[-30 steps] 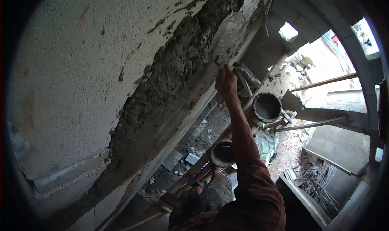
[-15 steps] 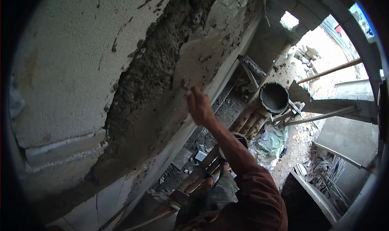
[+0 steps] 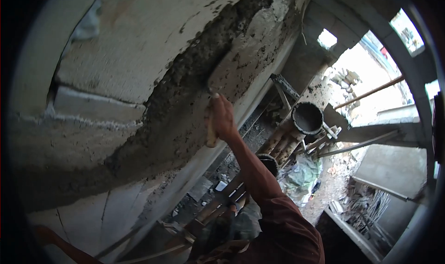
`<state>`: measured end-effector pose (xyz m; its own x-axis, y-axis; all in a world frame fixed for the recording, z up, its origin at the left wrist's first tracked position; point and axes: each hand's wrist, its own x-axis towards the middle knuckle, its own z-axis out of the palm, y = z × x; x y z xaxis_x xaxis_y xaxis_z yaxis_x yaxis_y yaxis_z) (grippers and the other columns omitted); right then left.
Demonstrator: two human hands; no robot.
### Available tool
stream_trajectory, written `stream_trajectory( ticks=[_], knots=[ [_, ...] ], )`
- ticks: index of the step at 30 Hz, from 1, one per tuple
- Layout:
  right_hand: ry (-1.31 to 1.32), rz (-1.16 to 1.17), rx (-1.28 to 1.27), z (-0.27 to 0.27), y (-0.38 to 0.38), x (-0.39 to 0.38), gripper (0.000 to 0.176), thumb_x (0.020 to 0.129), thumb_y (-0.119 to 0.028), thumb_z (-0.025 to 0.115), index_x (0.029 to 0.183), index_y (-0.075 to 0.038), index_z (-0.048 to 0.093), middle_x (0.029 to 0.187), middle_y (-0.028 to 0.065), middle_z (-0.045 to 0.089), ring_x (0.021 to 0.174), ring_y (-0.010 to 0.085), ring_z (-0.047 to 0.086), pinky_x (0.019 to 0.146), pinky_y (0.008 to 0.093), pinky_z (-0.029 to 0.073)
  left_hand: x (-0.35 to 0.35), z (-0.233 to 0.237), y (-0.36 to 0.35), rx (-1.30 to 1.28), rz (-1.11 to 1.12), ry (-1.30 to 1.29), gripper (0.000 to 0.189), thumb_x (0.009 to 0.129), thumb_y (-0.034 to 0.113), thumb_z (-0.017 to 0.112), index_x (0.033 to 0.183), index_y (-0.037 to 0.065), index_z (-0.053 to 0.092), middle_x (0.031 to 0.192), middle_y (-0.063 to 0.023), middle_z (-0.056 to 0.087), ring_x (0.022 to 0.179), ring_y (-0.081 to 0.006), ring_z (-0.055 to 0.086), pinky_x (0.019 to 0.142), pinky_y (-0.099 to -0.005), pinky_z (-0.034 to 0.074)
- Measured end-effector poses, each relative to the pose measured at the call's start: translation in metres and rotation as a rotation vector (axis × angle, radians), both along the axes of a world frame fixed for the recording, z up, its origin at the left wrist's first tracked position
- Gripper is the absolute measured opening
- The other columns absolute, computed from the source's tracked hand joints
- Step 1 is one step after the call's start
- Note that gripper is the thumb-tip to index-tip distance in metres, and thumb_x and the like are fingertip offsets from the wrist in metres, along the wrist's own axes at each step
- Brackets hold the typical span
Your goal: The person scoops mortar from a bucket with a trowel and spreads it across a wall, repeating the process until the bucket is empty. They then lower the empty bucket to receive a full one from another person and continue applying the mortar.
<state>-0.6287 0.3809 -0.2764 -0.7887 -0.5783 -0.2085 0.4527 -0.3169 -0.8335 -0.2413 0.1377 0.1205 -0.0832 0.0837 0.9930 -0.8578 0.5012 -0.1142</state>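
Note:
My right hand (image 3: 222, 117) is closed around the pale wooden handle of a trowel (image 3: 212, 138). The trowel's blade lies against the wall beyond my fingers and is hard to tell from the mortar. Wet grey mortar (image 3: 185, 81) runs in a rough diagonal band across the wall, with a smoother strip beside it. At the lower left edge my left hand (image 3: 44, 235) shows dimly in front of the lower wall; its fingers are lost in shadow.
A round bucket of mortar (image 3: 307, 118) stands on planks to the right, with a second dark bucket (image 3: 268, 164) partly behind my arm. A crumpled plastic sheet (image 3: 301, 176), rubble and wooden poles (image 3: 371, 91) lie beyond. My legs are on a plank platform below.
My right hand has turned, so the trowel's handle now shows below it. My left forearm and hand have come into view at lower left. The whole view has shifted slightly.

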Motion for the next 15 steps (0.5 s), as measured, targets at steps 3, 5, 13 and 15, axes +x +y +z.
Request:
stream_trajectory(
  ticks=[3, 5, 13, 15],
  knots=[
    [0.466, -0.013, 0.226, -0.013, -0.005, 0.022, 0.024, 0.095, -0.028, 0.042, 0.087, -0.005, 0.048, 0.064, 0.0100, 0.053, 0.052, 0.0207, 0.055, 0.044, 0.0312, 0.043, -0.003, 0.001, 0.005, 0.026, 0.006, 0.007, 0.058, 0.099, 0.040, 0.026, 0.142, 0.000, 0.022, 0.145, -0.0209, 0.025, 0.132, -0.0324, 0.027, 0.109, -0.0403, 0.023],
    [0.880, -0.101, 0.446, -0.066, -0.007, 0.019, 0.018, 0.092, -0.022, 0.048, 0.086, -0.005, 0.047, 0.066, 0.0156, 0.054, 0.056, 0.0317, 0.057, 0.046, 0.0365, 0.045, -0.002, 0.001, 0.008, 0.042, 0.011, 0.025, 0.060, 0.099, 0.042, 0.027, 0.142, 0.000, 0.022, 0.144, -0.0214, 0.025, 0.132, -0.0327, 0.028, 0.109, -0.0404, 0.023],
    [0.777, -0.248, 0.629, -0.119, -0.002, -0.056, 0.014, 0.089, -0.015, 0.050, 0.083, -0.003, 0.044, 0.062, 0.0202, 0.052, 0.054, 0.0375, 0.053, 0.049, 0.0443, 0.040, -0.007, -0.006, 0.016, 0.014, 0.058, -0.159, 0.057, 0.100, 0.039, 0.027, 0.141, -0.001, 0.023, 0.145, -0.0225, 0.023, 0.132, -0.0335, 0.026, 0.108, -0.0416, 0.022],
    [0.630, -0.165, 0.511, -0.141, -0.007, -0.020, 0.014, 0.091, -0.014, 0.048, 0.085, -0.002, 0.044, 0.059, 0.0206, 0.049, 0.048, 0.0318, 0.049, 0.044, 0.0409, 0.036, -0.004, -0.006, 0.015, 0.016, 0.053, -0.124, 0.056, 0.099, 0.038, 0.027, 0.141, 0.000, 0.024, 0.145, -0.0216, 0.024, 0.132, -0.0335, 0.026, 0.108, -0.0420, 0.022]
  ],
)
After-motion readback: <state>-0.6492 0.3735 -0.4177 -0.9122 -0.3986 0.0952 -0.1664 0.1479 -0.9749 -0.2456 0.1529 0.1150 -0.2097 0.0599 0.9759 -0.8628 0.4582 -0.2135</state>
